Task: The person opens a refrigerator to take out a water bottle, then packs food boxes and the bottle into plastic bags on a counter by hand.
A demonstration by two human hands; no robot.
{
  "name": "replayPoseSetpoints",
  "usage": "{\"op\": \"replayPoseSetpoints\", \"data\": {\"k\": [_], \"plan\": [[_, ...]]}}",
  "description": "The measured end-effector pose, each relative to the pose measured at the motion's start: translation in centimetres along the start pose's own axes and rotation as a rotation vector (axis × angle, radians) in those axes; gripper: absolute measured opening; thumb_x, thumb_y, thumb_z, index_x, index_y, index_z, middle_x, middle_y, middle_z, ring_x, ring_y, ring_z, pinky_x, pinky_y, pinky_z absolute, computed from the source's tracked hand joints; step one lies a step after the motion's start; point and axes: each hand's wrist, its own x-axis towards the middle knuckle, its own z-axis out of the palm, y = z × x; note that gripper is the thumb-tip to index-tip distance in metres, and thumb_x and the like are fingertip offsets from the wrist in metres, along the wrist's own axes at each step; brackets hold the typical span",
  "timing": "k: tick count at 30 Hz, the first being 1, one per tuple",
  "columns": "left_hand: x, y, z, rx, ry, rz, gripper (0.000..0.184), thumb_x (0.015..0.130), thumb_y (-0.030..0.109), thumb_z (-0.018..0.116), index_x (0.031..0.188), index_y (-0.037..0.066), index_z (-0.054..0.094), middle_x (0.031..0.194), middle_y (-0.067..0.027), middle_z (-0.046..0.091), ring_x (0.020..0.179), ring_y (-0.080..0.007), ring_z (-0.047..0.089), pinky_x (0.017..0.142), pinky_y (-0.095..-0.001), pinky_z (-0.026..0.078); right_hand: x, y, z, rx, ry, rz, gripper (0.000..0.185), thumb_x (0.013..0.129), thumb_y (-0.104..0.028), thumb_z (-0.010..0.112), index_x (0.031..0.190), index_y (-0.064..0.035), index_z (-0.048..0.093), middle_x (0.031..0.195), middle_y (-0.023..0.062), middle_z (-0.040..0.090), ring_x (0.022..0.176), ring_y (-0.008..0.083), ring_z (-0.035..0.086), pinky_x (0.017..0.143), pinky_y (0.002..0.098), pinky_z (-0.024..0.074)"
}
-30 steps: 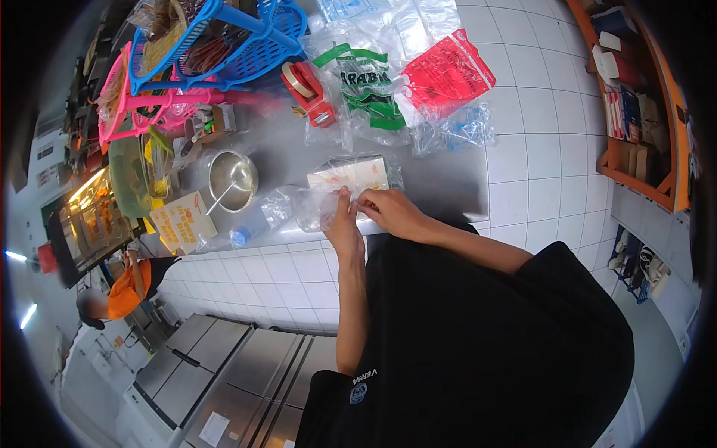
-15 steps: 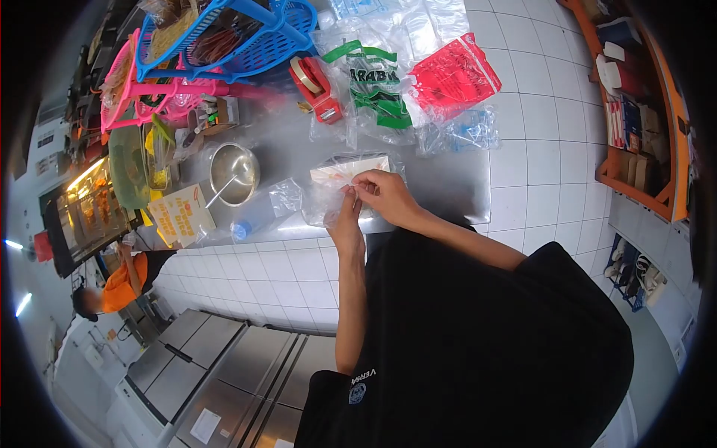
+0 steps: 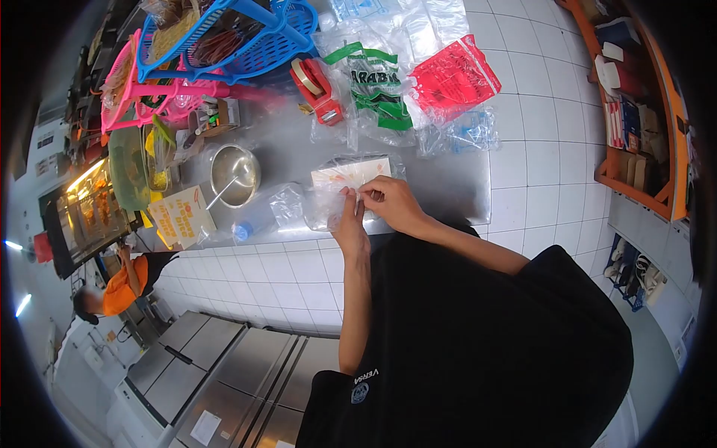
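A white box with orange print (image 3: 347, 174) lies inside a clear plastic bag (image 3: 320, 212) near the front edge of the steel table. My left hand (image 3: 349, 224) is closed at the near side of the box, its thumb and fingertips pinching the bag's gathered plastic. Just right of it, my right hand (image 3: 392, 204) also pinches the plastic, with bent fingers close to the left fingertips. Exactly how the film is folded between them is too small to make out.
On the steel table (image 3: 284, 160) are a metal bowl with a spoon (image 3: 234, 176), a red tape dispenser (image 3: 317, 91), a green-printed bag (image 3: 377, 86), a red bag (image 3: 457, 78), a blue-capped bottle (image 3: 243, 230) and baskets (image 3: 291, 33). A person in orange (image 3: 123, 287) stands at left.
My right hand has shifted slightly down and right, uncovering more of the box. Both hands still pinch the plastic, fingertips slightly further apart.
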Motion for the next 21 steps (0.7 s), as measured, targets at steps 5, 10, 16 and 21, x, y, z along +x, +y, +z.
{"op": "replayPoseSetpoints", "data": {"k": [5,10,16,21], "plan": [[0.1,0.4,0.1,-0.059,0.060,-0.082,0.043,0.093,0.011,0.072,0.131,0.001,0.055,0.126,-0.0067,0.058,0.113,-0.0158,0.057,0.097,-0.0329,0.048,-1.1,0.8,-0.9,0.347,-0.073,0.415,0.014,0.092,-0.014,0.069,0.098,-0.0010,0.068,0.091,0.0053,0.070,0.077,0.0126,0.066,0.068,0.0285,0.0539],[-0.3,0.1,0.8,-0.025,0.144,-0.052,0.037,0.091,0.012,0.073,0.124,0.002,0.059,0.119,-0.0050,0.061,0.104,-0.0126,0.058,0.091,-0.0292,0.048,-2.3,0.1,-1.1,0.956,-0.191,0.962,0.018,0.095,-0.020,0.066,0.105,-0.0059,0.064,0.099,0.0084,0.069,0.086,0.0202,0.069,0.071,0.0321,0.0555],[-0.7,-0.4,1.1,0.151,0.079,0.254,0.023,0.093,0.008,0.071,0.112,-0.002,0.064,0.109,-0.0081,0.065,0.100,-0.0162,0.062,0.086,-0.0304,0.050,-1.5,-2.2,-0.6,0.725,-0.079,0.720,0.010,0.096,-0.013,0.062,0.094,-0.0031,0.059,0.096,0.0105,0.068,0.088,0.0145,0.068,0.071,0.0302,0.0563],[-0.9,-0.3,1.3,0.223,0.042,0.299,0.025,0.093,0.006,0.070,0.116,-0.003,0.063,0.113,-0.0100,0.066,0.104,-0.0187,0.063,0.090,-0.0313,0.050,-0.1,-0.2,0.4,0.150,0.031,-0.002,0.011,0.090,-0.007,0.068,0.092,0.0008,0.061,0.085,0.0074,0.067,0.077,0.0118,0.065,0.066,0.0275,0.0537]]}}
